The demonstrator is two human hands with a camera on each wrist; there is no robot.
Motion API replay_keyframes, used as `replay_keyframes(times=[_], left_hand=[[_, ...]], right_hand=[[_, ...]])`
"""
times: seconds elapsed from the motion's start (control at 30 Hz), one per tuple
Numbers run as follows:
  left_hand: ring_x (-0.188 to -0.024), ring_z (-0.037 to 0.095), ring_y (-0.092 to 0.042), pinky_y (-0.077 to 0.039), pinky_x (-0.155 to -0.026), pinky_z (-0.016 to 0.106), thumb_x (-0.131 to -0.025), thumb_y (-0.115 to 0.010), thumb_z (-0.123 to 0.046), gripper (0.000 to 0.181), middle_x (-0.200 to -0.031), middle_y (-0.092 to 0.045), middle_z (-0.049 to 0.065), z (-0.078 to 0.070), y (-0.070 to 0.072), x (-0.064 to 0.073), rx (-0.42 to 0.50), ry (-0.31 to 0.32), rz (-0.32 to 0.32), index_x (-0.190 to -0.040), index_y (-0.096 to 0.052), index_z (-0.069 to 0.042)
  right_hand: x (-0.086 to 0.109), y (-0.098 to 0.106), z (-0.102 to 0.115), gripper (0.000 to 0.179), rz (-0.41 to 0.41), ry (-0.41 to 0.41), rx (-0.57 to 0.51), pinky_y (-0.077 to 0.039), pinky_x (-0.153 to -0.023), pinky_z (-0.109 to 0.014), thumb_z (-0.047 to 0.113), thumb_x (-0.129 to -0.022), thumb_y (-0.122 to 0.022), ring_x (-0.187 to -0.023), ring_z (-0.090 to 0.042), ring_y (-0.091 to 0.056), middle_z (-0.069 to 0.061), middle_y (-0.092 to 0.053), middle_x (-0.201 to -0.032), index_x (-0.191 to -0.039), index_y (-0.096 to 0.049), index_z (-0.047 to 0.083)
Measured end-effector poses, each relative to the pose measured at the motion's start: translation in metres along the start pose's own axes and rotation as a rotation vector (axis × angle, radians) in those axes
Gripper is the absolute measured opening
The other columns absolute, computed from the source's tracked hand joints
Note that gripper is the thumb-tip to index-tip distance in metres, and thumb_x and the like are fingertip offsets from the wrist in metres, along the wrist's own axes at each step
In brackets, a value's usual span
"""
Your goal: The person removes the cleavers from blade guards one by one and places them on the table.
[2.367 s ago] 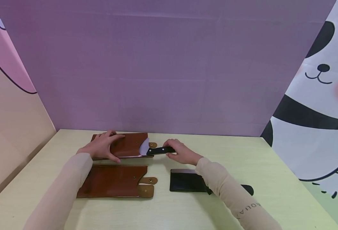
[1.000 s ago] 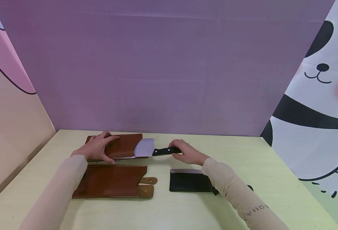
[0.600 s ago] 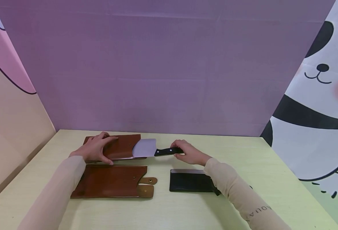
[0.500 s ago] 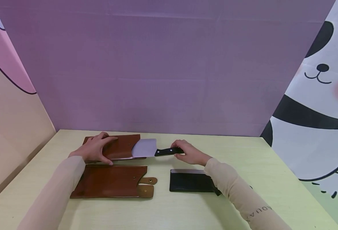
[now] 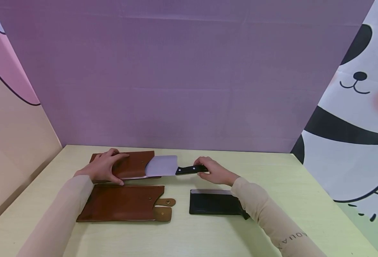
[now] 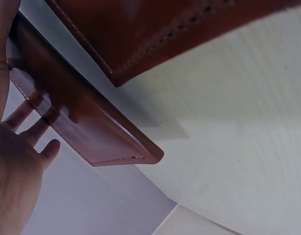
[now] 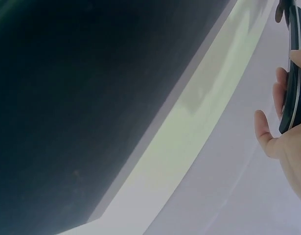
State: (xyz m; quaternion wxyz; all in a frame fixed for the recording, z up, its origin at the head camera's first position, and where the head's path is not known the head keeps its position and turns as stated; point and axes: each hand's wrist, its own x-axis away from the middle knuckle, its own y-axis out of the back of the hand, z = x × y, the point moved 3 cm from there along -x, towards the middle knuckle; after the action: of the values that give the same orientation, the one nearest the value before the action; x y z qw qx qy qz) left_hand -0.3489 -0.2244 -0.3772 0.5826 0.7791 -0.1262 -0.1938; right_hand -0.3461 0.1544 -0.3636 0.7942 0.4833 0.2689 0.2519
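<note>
My left hand point(image 5: 100, 167) holds a brown leather knife sheath point(image 5: 131, 166) near the table's back, thumb at its near edge and fingers over the far side. In the left wrist view the fingers reach around the sheath point(image 6: 79, 107). A cleaver point(image 5: 161, 165) sticks out of the sheath's right end, much of its silver blade bare; the rest is hidden inside. My right hand point(image 5: 215, 171) grips the end of its black riveted handle point(image 5: 185, 170). The right wrist view shows thumb and fingers around that handle point(image 7: 293, 88), with the little finger standing off.
A second brown sheath point(image 5: 121, 203) with two snap straps point(image 5: 164, 202) lies just in front. To its right lies a black-bladed cleaver point(image 5: 213, 203), its handle hidden by my right sleeve point(image 5: 256, 203). A purple backdrop point(image 5: 189, 78) rises behind the pale table point(image 5: 182, 235).
The cleaver has slid rightward, baring more of its blade. My left hand has drawn the sheath to the left. The front sheath and the black cleaver have stayed put.
</note>
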Motion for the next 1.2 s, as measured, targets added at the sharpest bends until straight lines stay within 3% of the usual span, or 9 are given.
replay_keyframes(times=[0.4, 0.63, 0.9, 1.2], left_hand=[[-0.116, 0.037, -0.042, -0.021, -0.098, 0.06, -0.055, -0.079, -0.057, 0.097, -0.128, -0.039, 0.015, 0.004, 0.0, 0.004, 0.021, 0.009, 0.009, -0.136, -0.042, -0.02], [-0.116, 0.037, -0.041, -0.021, -0.098, 0.06, -0.054, -0.079, -0.058, 0.097, -0.128, -0.038, 0.016, 0.006, -0.001, 0.006, 0.031, 0.019, 0.012, -0.136, -0.043, -0.02], [-0.114, 0.037, -0.043, -0.022, -0.097, 0.058, -0.054, -0.079, -0.059, 0.096, -0.127, -0.038, 0.015, 0.009, -0.001, 0.008, 0.022, 0.023, 0.014, -0.135, -0.043, -0.021], [-0.113, 0.036, -0.044, -0.025, -0.095, 0.059, -0.054, -0.079, -0.059, 0.096, -0.126, -0.039, 0.015, 0.011, 0.0, 0.011, 0.012, 0.026, 0.004, -0.134, -0.045, -0.02]], right_hand=[[0.007, 0.004, -0.004, 0.024, -0.01, 0.045, -0.03, -0.043, -0.082, -0.044, 0.006, -0.085, -0.057, -0.092, -0.025, -0.049, -0.012, -0.059, -0.101, -0.108, -0.053, 0.003], [0.011, 0.007, -0.01, 0.021, -0.048, 0.141, -0.041, -0.042, -0.077, -0.035, 0.013, -0.087, -0.057, -0.087, -0.018, -0.047, -0.007, -0.059, -0.097, -0.107, -0.053, 0.006], [0.014, 0.011, -0.01, 0.024, -0.013, 0.023, -0.01, -0.042, -0.08, -0.036, 0.007, -0.085, -0.058, -0.091, -0.019, -0.048, -0.007, -0.059, -0.1, -0.108, -0.053, 0.006], [0.018, 0.014, -0.014, 0.023, -0.014, 0.003, -0.015, -0.043, -0.078, -0.041, 0.006, -0.085, -0.059, -0.089, -0.021, -0.047, -0.007, -0.058, -0.098, -0.107, -0.054, 0.004]])
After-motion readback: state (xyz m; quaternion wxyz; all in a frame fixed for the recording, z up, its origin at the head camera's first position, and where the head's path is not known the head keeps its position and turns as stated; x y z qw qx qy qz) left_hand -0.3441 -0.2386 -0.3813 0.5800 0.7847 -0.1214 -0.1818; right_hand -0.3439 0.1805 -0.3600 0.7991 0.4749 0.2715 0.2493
